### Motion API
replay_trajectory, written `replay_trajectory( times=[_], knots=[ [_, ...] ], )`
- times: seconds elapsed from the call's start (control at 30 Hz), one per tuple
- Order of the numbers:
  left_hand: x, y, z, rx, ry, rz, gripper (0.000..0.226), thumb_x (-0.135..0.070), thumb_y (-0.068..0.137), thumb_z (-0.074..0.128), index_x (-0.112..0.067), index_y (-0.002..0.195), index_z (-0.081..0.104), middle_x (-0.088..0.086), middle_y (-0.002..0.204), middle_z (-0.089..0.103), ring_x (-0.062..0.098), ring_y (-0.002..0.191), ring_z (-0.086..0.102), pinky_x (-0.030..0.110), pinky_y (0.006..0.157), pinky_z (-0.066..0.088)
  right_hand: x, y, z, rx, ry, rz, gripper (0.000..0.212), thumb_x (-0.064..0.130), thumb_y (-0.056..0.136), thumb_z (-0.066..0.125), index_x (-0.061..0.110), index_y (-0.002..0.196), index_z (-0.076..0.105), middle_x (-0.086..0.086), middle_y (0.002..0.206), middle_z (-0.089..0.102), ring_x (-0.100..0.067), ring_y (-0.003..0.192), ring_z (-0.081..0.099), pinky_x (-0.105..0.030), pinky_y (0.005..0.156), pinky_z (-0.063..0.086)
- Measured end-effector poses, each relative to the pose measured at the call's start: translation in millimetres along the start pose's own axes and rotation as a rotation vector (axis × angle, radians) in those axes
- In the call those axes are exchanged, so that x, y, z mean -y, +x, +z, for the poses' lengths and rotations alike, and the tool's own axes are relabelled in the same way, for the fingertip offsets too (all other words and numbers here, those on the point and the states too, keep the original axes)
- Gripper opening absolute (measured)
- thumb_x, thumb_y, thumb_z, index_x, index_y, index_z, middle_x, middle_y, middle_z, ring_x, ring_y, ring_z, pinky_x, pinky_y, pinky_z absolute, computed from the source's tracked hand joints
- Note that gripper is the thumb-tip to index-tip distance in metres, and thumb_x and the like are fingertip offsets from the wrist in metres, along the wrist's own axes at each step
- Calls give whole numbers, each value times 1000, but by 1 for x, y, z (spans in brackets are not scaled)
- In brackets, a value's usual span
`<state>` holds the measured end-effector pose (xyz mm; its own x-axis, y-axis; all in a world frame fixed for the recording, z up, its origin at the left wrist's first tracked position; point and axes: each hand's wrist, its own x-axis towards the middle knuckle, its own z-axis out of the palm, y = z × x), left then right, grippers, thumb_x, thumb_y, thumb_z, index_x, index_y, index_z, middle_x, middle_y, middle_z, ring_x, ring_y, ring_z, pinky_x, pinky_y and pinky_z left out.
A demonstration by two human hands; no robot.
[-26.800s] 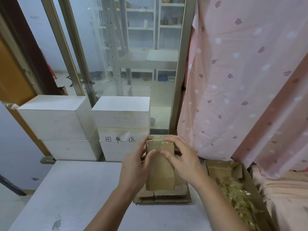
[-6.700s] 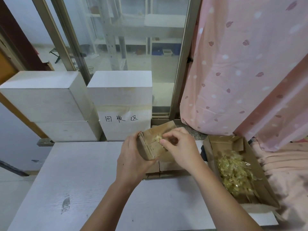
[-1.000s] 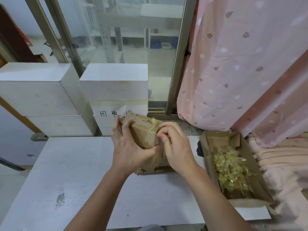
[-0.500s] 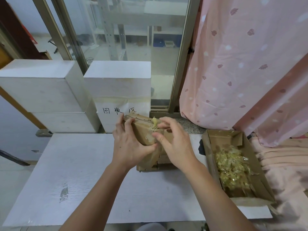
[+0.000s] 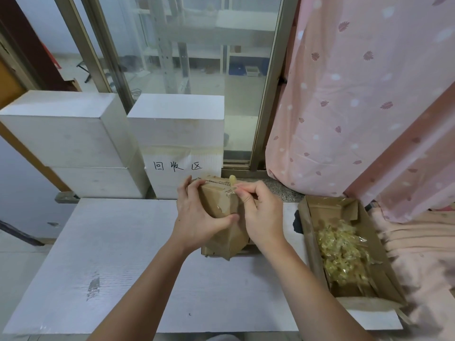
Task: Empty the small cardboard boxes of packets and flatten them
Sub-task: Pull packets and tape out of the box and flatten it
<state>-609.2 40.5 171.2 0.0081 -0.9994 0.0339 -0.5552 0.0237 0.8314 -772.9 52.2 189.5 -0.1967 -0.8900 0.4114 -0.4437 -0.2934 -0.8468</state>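
Small box (image 5: 219, 207) held upright above the white table (image 5: 138, 262), just in front of the labelled white block (image 5: 176, 143). Left hand (image 5: 199, 215) wrapped round its left side, thumb across the front face. Right hand (image 5: 261, 215) against the box's right edge, fingertips pinching something at the top corner beside a yellowish packet (image 5: 232, 179) (exactly what is pinched cannot be told). Open tray box (image 5: 307, 232) of loose packets off to the right, apart from both hands, beside the pink curtain (image 5: 357, 107).

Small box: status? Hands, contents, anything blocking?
Left hand grips small box. Right hand pinches yellowish packet at its top opening. Tray of packets sits right. Nothing blocking.
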Motion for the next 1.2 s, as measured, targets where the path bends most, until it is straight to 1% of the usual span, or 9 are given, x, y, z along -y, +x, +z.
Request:
replay_trajectory(
  times=[0.23, 0.3, 0.43, 0.53, 0.63, 0.7, 0.87, 0.97, 1.2],
  knots=[
    [9, 1, -9, 161, -207, -41, 116, -67, 47, 83, -35, 147, 33, -22, 150, 19, -19, 130, 30, 24, 109, 35, 8, 3, -5, 93, 128, 60, 6, 9, 94, 71, 11, 88, 71, 11, 114, 72, -1, 98, 67, -13, 84, 47],
    [12, 2, -10, 172, -225, -52, 116, -67, 48, 84, -35, 148, 34, -21, 149, 21, -8, 134, 34, 27, 110, 37, 10, 6, -11, 214, 118, 49, 2, 13, 91, 75, 15, 91, 75, 13, 128, 66, 2, 104, 65, -12, 88, 46],
    [12, 3, -11, 213, -238, -44, 114, -68, 49, 84, -38, 147, 32, -21, 150, 20, -1, 135, 35, 21, 103, 37, 15, 15, -22, 402, 92, 29, 6, 41, 88, 76, 40, 94, 75, 23, 149, 50, 0, 141, 39, -23, 112, 31],
    [14, 5, -11, 205, -269, -63, 115, -68, 49, 84, -36, 148, 34, -18, 151, 22, 6, 138, 37, 24, 105, 39, 15, 17, -26, 483, 75, -2, 15, 45, 91, 72, 45, 105, 73, 23, 149, 50, -2, 143, 37, -26, 115, 32],
    [15, 6, -13, 220, -276, -49, 117, -67, 48, 85, -35, 150, 35, -21, 151, 21, 6, 139, 37, 32, 111, 41, 11, 15, -23, 354, 91, 48, 30, 27, 87, 80, 42, 108, 65, 19, 133, 62, -4, 124, 55, -27, 102, 44],
    [14, 6, -12, 224, -264, -40, 115, -66, 49, 85, -37, 149, 35, -24, 150, 21, 3, 138, 36, 33, 113, 42, 5, 13, -18, 291, -9, 10, 37, 29, 85, 80, 39, 116, 64, 16, 123, 62, -5, 117, 54, -21, 98, 42],
    [11, 6, -1, 179, -311, -65, 108, -67, 50, 84, -38, 144, 37, -17, 148, 27, 6, 136, 41, 38, 114, 43, -2, 11, -8, 36, -163, -252, 13, 21, 86, 77, 19, 98, 80, 10, 104, 50, -19, 102, 50, -9, 95, 33],
    [11, 4, 5, 157, -372, -98, 108, -67, 50, 84, -36, 143, 38, -13, 145, 33, 7, 135, 44, 39, 111, 47, -4, 10, -3, -53, -195, -294, 5, 7, 89, 74, 11, 90, 77, 4, 104, 51, -22, 100, 53, -14, 93, 38],
    [14, 6, 7, 169, -464, -121, 109, -64, 51, 85, -35, 145, 38, -11, 146, 36, 0, 129, 46, 22, 92, 51, -8, 11, -5, 14, -102, -181, 7, 6, 94, 67, 12, 94, 69, 0, 121, 66, -15, 116, 61, -24, 98, 46]
  ],
)
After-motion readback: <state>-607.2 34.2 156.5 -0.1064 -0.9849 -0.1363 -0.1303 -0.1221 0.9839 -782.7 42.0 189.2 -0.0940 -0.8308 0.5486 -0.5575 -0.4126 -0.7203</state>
